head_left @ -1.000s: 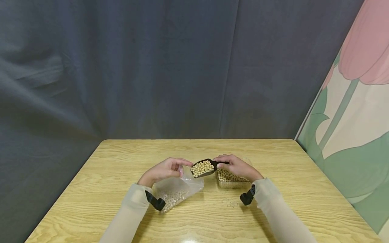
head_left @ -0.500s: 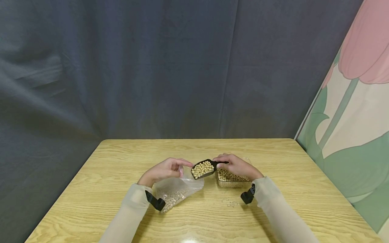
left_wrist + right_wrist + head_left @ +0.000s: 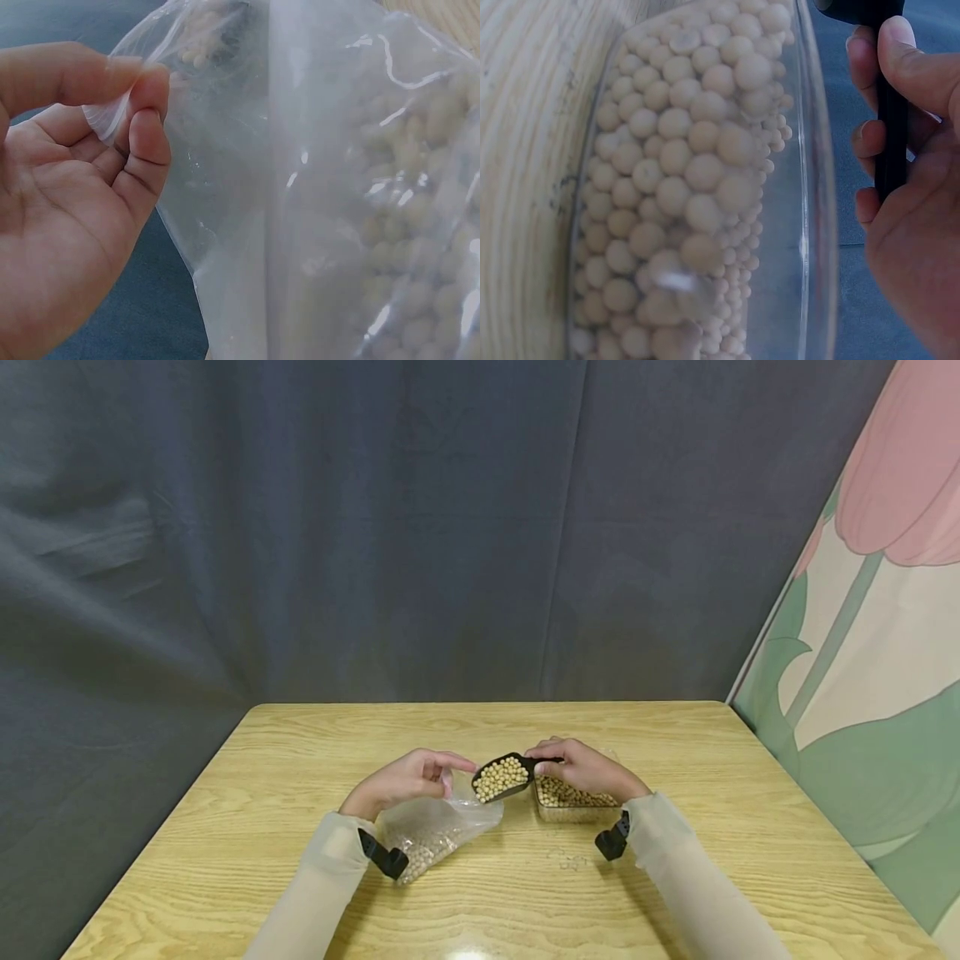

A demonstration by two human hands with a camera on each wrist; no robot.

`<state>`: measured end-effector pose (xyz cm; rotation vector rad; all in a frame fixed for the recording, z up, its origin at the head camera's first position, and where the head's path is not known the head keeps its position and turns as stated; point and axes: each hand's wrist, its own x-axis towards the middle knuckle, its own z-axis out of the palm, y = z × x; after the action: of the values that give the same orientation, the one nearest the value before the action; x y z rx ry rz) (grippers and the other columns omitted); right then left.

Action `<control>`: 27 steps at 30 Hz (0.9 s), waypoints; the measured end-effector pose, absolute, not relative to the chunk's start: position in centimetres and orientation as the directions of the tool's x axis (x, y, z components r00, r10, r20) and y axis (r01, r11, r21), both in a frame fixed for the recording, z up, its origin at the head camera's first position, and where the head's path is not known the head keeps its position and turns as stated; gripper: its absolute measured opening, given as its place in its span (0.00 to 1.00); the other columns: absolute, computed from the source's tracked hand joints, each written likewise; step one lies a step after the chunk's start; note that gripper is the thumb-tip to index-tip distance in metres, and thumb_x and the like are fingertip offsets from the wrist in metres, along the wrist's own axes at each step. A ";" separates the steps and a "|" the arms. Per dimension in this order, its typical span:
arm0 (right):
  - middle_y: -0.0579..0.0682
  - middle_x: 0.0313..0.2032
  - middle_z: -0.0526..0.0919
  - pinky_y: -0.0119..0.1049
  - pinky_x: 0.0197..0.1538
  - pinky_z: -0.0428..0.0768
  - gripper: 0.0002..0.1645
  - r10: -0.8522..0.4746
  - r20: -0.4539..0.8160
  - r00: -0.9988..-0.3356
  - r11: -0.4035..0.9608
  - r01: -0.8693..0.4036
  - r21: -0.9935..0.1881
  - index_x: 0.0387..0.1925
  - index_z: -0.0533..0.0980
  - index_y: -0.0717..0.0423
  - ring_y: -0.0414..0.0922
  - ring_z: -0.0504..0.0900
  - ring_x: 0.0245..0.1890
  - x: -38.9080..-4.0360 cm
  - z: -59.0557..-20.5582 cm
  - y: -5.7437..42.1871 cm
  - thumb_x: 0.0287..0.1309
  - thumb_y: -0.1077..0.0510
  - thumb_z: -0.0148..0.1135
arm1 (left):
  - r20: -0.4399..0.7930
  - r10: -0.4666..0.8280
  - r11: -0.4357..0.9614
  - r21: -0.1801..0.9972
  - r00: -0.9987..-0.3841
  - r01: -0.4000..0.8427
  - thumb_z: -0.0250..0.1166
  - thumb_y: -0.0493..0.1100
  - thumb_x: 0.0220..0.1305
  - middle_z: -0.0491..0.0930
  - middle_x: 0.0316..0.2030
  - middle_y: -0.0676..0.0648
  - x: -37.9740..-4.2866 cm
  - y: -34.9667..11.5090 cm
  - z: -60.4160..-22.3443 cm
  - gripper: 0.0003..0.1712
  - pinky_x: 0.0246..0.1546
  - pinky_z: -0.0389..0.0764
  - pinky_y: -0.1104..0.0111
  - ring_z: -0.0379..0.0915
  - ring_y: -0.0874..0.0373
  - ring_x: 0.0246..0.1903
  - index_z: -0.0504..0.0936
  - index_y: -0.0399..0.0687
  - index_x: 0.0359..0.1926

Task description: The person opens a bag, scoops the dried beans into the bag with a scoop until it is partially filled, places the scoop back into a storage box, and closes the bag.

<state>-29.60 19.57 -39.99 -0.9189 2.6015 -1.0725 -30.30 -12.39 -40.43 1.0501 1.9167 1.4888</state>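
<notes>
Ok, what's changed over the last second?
Hardly anything: the scoop has dipped very slightly at its front end, and the right wrist has shifted a touch. Nothing was taken hold of or let go. Same as before: left grip pinching the bag, right grip round the scoop's handle, beans still in the scoop, tub in place.

Counter (image 3: 517,906): pale wood-grain top. Resting directly on it: one clear container (image 3: 577,815), one translucent bag (image 3: 438,833). Faint marks (image 3: 573,863) near the container.
</notes>
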 end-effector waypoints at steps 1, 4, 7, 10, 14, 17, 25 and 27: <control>0.62 0.60 0.74 0.61 0.66 0.60 0.26 -0.608 0.067 -0.791 0.550 -0.480 -0.683 0.62 0.71 0.64 0.64 0.61 0.67 -29.6 -40.0 19.6 0.69 0.54 0.51 | 0.074 0.810 0.106 0.957 -0.581 0.271 0.55 0.26 0.59 0.67 0.48 0.22 -30.3 -12.4 -40.4 0.29 0.39 0.75 0.73 0.74 0.69 0.30 0.68 0.27 0.63; 0.62 0.60 0.74 0.61 0.66 0.61 0.25 -0.611 0.073 -0.788 0.559 -0.496 -0.664 0.62 0.71 0.64 0.64 0.63 0.67 -29.6 -39.9 19.6 0.69 0.54 0.51 | 0.076 0.810 0.104 0.957 -0.581 0.271 0.55 0.25 0.58 0.68 0.45 0.23 -30.3 -12.4 -40.5 0.29 0.38 0.75 0.72 0.74 0.69 0.29 0.68 0.27 0.63; 0.62 0.60 0.75 0.60 0.66 0.61 0.25 -0.609 0.072 -0.790 0.565 -0.495 -0.660 0.62 0.72 0.63 0.63 0.64 0.66 -29.7 -39.9 19.6 0.69 0.55 0.51 | 0.076 0.810 0.105 0.957 -0.581 0.272 0.55 0.25 0.58 0.71 0.43 0.26 -30.3 -12.3 -40.4 0.29 0.38 0.75 0.72 0.74 0.69 0.29 0.68 0.26 0.63; 0.61 0.60 0.74 0.60 0.66 0.61 0.24 -0.608 0.065 -0.791 0.567 -0.490 -0.662 0.62 0.72 0.61 0.63 0.63 0.67 -29.6 -39.8 19.6 0.68 0.55 0.52 | 0.075 0.811 0.107 0.956 -0.580 0.274 0.55 0.26 0.58 0.73 0.40 0.32 -30.3 -12.4 -40.4 0.29 0.38 0.75 0.71 0.74 0.68 0.29 0.68 0.26 0.63; 0.61 0.60 0.74 0.61 0.67 0.59 0.24 -0.604 0.055 -0.795 0.569 -0.479 -0.668 0.62 0.72 0.61 0.64 0.61 0.68 -29.6 -39.7 19.5 0.68 0.55 0.52 | 0.072 0.813 0.110 0.955 -0.578 0.274 0.55 0.25 0.59 0.76 0.36 0.41 -30.2 -12.4 -40.3 0.29 0.37 0.75 0.71 0.74 0.68 0.29 0.67 0.25 0.63; 0.61 0.60 0.74 0.62 0.67 0.56 0.24 -0.608 0.059 -0.791 0.571 -0.488 -0.661 0.62 0.72 0.62 0.65 0.59 0.68 -29.6 -39.6 19.5 0.68 0.55 0.52 | 0.069 0.811 0.115 0.955 -0.581 0.273 0.55 0.25 0.59 0.76 0.34 0.45 -30.2 -12.4 -40.3 0.28 0.37 0.75 0.71 0.74 0.68 0.29 0.67 0.25 0.63; 0.61 0.58 0.76 0.61 0.66 0.61 0.24 -0.632 0.079 -0.771 0.565 -0.528 -0.634 0.60 0.73 0.61 0.64 0.65 0.65 -29.7 -39.5 19.6 0.68 0.54 0.52 | 0.070 0.819 0.107 0.957 -0.569 0.272 0.55 0.26 0.60 0.69 0.43 0.22 -30.2 -12.5 -40.3 0.29 0.37 0.75 0.69 0.74 0.68 0.29 0.66 0.23 0.63; 0.61 0.58 0.76 0.60 0.65 0.63 0.24 -0.636 0.082 -0.767 0.570 -0.539 -0.621 0.60 0.74 0.61 0.63 0.67 0.64 -29.8 -39.4 19.5 0.68 0.54 0.52 | 0.077 0.823 0.098 0.957 -0.563 0.273 0.55 0.26 0.60 0.67 0.45 0.22 -30.3 -12.5 -40.3 0.29 0.37 0.75 0.69 0.74 0.69 0.30 0.65 0.22 0.63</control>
<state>-29.76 19.54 -39.40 -0.9985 2.6472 -0.9688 -30.27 -12.48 -40.28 1.0695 1.8943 1.4804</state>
